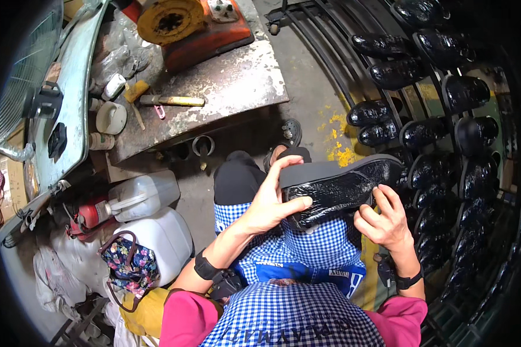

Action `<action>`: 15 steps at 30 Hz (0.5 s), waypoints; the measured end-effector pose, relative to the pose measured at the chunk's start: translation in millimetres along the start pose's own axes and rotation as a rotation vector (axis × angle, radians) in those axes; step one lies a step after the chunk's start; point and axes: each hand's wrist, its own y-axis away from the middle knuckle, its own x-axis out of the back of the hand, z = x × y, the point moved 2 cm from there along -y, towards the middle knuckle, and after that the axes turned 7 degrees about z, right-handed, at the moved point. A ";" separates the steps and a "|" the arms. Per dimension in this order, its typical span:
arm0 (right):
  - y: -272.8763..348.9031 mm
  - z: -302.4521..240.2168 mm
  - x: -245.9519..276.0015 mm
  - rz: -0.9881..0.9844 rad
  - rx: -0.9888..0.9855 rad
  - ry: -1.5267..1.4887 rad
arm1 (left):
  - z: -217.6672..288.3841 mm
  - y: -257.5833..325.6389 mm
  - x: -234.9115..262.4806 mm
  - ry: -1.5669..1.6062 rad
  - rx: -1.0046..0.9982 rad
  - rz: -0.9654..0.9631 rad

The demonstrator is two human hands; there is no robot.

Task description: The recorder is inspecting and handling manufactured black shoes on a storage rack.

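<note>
The left hand [266, 202] is closed around one end of a glossy black shoe [337, 196], with the thumb laid on its side. Lettering is printed on the blue-checked apron [289, 303]. The right hand [386, 221] is half-curled, fingertips set at the other end; whether anything is pinched cannot be told. The shoe is held between both hands.

Workbench [237, 75]: bleached by glare, upper center of frame
Floor below [249, 137]: sunk in shadow
Held shoe [336, 196]: sharp at center, streaked with white reflections
Racked shoes [468, 93]: glinting at right
Fan [33, 75]: bowed by fisheye, softened at far left
Corners: lost to black
</note>
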 end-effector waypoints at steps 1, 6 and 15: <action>-1.9 -1.4 -0.5 0.002 0.010 -0.018 | -0.4 1.3 2.2 -0.005 -0.020 0.000; -2.9 -4.7 0.9 0.000 0.015 -0.021 | -3.4 2.0 7.6 -0.025 -0.044 -0.022; 13.4 34.6 -0.1 0.030 -0.235 -0.164 | -21.4 -5.2 -0.6 0.053 -0.039 -0.063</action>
